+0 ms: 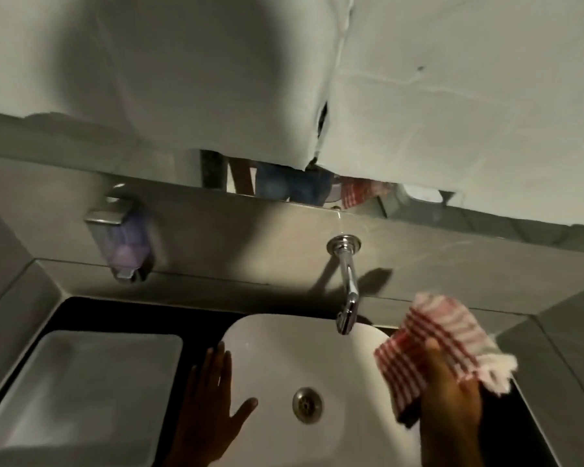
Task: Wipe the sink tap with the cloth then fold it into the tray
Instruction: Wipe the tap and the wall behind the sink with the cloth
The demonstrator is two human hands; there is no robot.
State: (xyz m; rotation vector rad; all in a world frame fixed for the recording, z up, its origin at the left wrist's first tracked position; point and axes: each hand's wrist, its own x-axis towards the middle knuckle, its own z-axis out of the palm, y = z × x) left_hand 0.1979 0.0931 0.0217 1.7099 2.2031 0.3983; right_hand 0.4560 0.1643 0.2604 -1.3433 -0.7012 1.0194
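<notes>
A chrome tap (pixel 346 288) juts from the tiled wall and curves down over the white basin (pixel 284 345). My right hand (pixel 452 399) is shut on a red-and-white striped cloth (pixel 432 335), held bunched to the right of the spout and apart from it. My left hand (pixel 213 399) lies flat with fingers spread on the basin's left rim, holding nothing. A grey rectangular tray (pixel 91 392) sits on the dark counter left of the basin.
A wall-mounted soap dispenser (pixel 125 237) with purple liquid hangs left of the tap. A mirror (pixel 284 187) above the tiles is mostly covered by white sheeting. The drain (pixel 307 404) sits in the basin's middle. Tiled walls close in on both sides.
</notes>
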